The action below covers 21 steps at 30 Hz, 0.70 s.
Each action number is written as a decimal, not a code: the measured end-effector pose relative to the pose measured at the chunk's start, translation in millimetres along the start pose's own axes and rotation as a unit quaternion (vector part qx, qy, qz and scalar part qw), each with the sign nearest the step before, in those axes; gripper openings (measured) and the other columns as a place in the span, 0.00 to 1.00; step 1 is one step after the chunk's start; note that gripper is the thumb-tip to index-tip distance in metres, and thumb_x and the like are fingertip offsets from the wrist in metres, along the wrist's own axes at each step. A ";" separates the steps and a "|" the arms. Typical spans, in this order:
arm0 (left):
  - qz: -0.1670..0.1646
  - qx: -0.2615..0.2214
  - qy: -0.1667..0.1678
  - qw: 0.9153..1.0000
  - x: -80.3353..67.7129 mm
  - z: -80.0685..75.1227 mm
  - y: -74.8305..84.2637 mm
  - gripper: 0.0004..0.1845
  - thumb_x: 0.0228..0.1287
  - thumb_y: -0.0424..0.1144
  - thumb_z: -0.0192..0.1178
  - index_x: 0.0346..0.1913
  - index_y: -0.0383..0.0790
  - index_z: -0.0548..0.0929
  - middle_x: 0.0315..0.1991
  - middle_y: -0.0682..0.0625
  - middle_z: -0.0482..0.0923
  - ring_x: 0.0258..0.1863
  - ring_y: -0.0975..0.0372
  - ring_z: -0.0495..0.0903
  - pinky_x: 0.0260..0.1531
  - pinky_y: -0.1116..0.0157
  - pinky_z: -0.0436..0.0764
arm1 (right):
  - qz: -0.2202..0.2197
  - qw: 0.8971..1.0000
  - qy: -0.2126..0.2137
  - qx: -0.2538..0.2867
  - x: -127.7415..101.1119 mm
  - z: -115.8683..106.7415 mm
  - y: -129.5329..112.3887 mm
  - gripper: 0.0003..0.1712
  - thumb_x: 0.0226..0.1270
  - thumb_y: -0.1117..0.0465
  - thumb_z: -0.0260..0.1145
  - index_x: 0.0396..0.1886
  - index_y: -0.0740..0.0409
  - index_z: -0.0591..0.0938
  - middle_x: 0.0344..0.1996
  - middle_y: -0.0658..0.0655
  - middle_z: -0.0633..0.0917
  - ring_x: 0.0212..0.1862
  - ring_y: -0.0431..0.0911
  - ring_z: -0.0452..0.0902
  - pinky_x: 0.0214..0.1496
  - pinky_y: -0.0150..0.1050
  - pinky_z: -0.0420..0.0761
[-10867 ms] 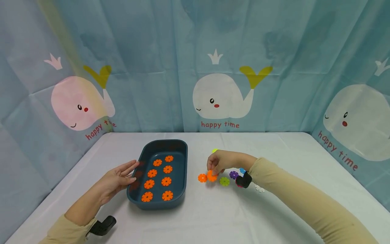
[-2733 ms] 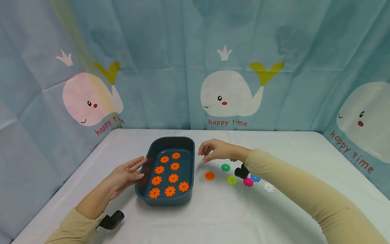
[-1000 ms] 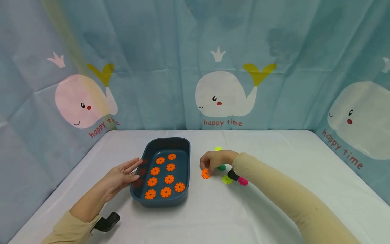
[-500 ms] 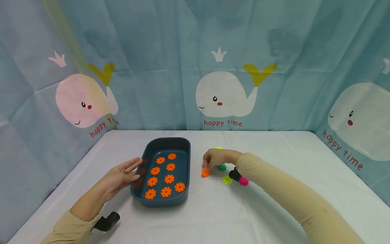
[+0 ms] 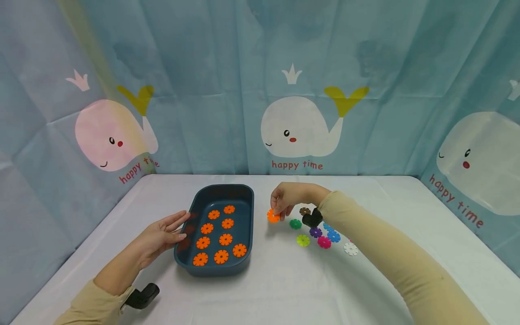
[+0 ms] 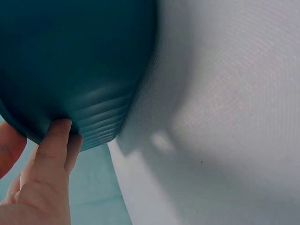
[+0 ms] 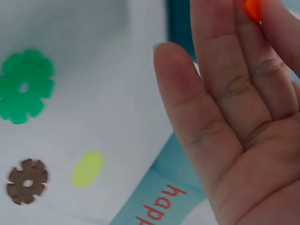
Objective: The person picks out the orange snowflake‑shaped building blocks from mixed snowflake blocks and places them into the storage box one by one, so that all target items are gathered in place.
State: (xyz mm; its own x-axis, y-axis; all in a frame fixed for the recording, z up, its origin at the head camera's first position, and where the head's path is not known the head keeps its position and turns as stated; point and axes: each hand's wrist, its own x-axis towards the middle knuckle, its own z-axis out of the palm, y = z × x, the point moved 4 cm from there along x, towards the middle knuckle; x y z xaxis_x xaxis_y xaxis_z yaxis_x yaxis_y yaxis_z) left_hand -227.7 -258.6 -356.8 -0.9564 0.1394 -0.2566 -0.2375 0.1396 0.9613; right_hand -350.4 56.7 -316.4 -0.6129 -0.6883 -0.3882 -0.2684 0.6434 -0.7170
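The tray (image 5: 245, 212) sits left of centre on the table (image 5: 284, 289), with discs (image 5: 221, 239) lying in it. The left hand (image 5: 162, 234) touches its wall at 9 o'clock. At the tray's 3 o'clock the right hand (image 5: 286, 198) pinches a disc (image 5: 272, 216); loose discs (image 5: 321, 234) lie at its 4 o'clock.
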 end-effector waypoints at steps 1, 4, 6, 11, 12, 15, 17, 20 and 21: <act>0.000 0.000 0.000 1.000 0.0 0.1 0.3 0.39 0.69 0.25 0.52 0.77 0.34 0.44 0.75 0.40 0.46 0.72 0.43 0.53 0.55 0.63 0.76 | -0.001 1.000 -0.003 0.003 -0.7 -2.0 -2.7 0.03 0.65 0.69 0.65 0.31 0.63 0.80 0.28 0.58 0.86 0.33 0.50 0.85 0.43 0.42 0.83; -0.001 -0.003 0.001 1.000 0.2 0.4 0.7 0.39 0.69 0.25 0.52 0.77 0.34 0.44 0.75 0.40 0.46 0.72 0.43 0.53 0.55 0.62 0.76 | -0.012 1.000 -0.013 0.011 -1.9 -6.4 -10.9 0.02 0.66 0.68 0.65 0.35 0.64 0.80 0.30 0.59 0.87 0.35 0.51 0.85 0.44 0.42 0.83; -0.002 -0.004 0.003 1.000 0.5 0.4 0.5 0.40 0.69 0.24 0.53 0.77 0.33 0.44 0.75 0.40 0.46 0.71 0.43 0.54 0.55 0.62 0.76 | -0.019 0.999 -0.019 0.017 -2.3 -8.1 -16.5 0.03 0.66 0.68 0.65 0.39 0.63 0.81 0.31 0.59 0.87 0.35 0.50 0.85 0.45 0.42 0.83; -0.007 0.001 0.010 1.000 0.9 -0.5 -0.5 0.40 0.68 0.24 0.53 0.77 0.33 0.45 0.75 0.41 0.47 0.70 0.45 0.59 0.55 0.62 0.77 | -0.048 0.998 -0.031 0.036 -0.2 -9.6 -28.1 0.09 0.67 0.70 0.63 0.45 0.64 0.83 0.32 0.58 0.87 0.35 0.50 0.84 0.46 0.43 0.83; -0.008 0.001 0.011 1.000 0.8 -0.8 -0.7 0.40 0.68 0.25 0.53 0.77 0.33 0.45 0.75 0.41 0.47 0.70 0.45 0.59 0.55 0.62 0.77 | -0.055 0.997 -0.032 0.038 0.9 -9.5 -30.2 0.09 0.67 0.70 0.62 0.46 0.64 0.83 0.32 0.58 0.87 0.35 0.50 0.84 0.46 0.43 0.83; -0.005 0.006 0.011 1.000 -0.1 -0.8 -0.3 0.40 0.68 0.25 0.54 0.77 0.33 0.45 0.75 0.40 0.47 0.70 0.44 0.57 0.54 0.62 0.77 | -0.079 0.995 -0.035 0.041 4.4 -7.7 -38.2 0.10 0.67 0.71 0.62 0.46 0.64 0.84 0.33 0.58 0.88 0.37 0.50 0.84 0.48 0.44 0.82; -0.002 0.008 0.009 1.000 -0.6 -0.5 0.0 0.40 0.69 0.25 0.53 0.77 0.33 0.44 0.75 0.40 0.47 0.71 0.43 0.55 0.55 0.62 0.77 | -0.093 0.994 -0.037 0.041 8.2 -5.8 -42.6 0.09 0.68 0.71 0.62 0.45 0.64 0.85 0.33 0.58 0.88 0.37 0.50 0.83 0.49 0.44 0.82; 0.000 0.012 0.005 1.000 -0.9 -0.8 0.1 0.40 0.69 0.26 0.53 0.77 0.33 0.44 0.75 0.40 0.46 0.72 0.42 0.53 0.56 0.60 0.76 | -0.112 0.992 -0.042 0.038 14.1 -1.8 -50.1 0.09 0.68 0.71 0.62 0.44 0.65 0.85 0.34 0.57 0.87 0.37 0.49 0.83 0.49 0.45 0.82; -0.001 0.011 0.004 1.000 -0.9 -0.9 0.2 0.40 0.69 0.26 0.53 0.77 0.34 0.44 0.75 0.40 0.46 0.72 0.42 0.52 0.57 0.59 0.75 | -0.119 0.991 -0.041 0.037 15.9 -0.3 -52.8 0.09 0.68 0.71 0.62 0.45 0.66 0.85 0.34 0.56 0.87 0.37 0.49 0.83 0.49 0.45 0.82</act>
State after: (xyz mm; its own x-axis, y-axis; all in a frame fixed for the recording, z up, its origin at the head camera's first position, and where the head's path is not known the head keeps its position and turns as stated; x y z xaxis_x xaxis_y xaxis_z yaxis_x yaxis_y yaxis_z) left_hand -227.1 -259.6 -356.3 -0.9572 0.1323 -0.2573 -0.2352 0.1618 0.9584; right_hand -346.2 11.9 -284.5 -0.4750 -0.8444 -0.2477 -0.3409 0.4361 -0.8329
